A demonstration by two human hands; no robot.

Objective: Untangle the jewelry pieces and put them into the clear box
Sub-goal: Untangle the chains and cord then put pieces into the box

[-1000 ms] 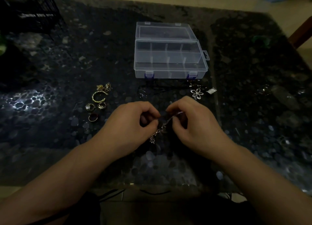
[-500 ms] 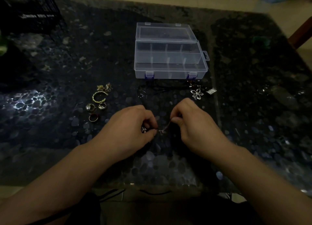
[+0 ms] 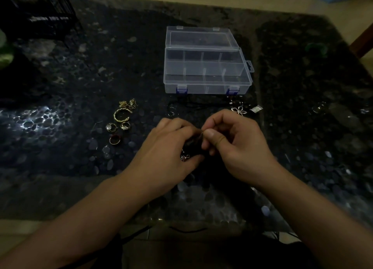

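Near the tabletop's (image 3: 60, 167) front edge, both the left hand (image 3: 167, 147) and right hand (image 3: 236, 141) pinch what seems a small silver chain (image 3: 184, 157). Rings (image 3: 116, 133) and a flower pendant (image 3: 239, 110) lie loose; the clear box (image 3: 207, 67) sits open, apparently unfilled.

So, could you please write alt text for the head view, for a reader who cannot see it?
Two hands, left hand and right hand, pinch a small silver chain between them above a dark pebble-patterned table. Behind them stands an open clear box, its compartments apparently empty; gold rings lie to the left, a silver flower pendant to the right.
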